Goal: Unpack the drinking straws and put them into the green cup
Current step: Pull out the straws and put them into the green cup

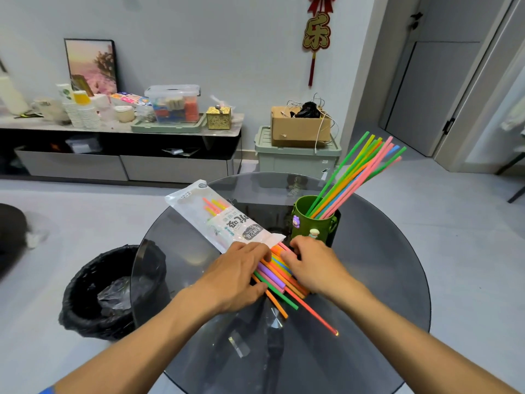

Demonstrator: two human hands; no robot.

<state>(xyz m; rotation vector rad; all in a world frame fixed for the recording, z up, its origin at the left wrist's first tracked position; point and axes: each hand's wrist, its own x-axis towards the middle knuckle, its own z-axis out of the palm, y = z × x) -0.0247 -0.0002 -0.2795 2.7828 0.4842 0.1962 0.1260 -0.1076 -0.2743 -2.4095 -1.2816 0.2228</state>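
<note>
A fan of loose straws (279, 275) lies on the round glass bench (383, 280), pointing toward the near right, their far ends running into the open mouth of the pack (224, 220). The left hand (235, 277) lies flat over the straws' left side, fingers spread and pressing on them just at the pack's opening; this grip is open, closed round nothing. The right hand (312, 265) rests on the straws' right side with fingers curled, tips touching the straws; whether that grip pinches any straw cannot be told.

The pack lies slantwise toward the far left, its far end overhanging the bench edge, with a few straws showing through its clear part. The green cup (312, 223) stands upright just beyond the right hand, close to its fingertips, holding a bundle of cup straws (360, 172) that lean up and to the right.

One red straw reaches farthest toward the near edge. The bench is bare to the right and near side. A black-lined bin (113, 288) stands on the floor by the left edge.
</note>
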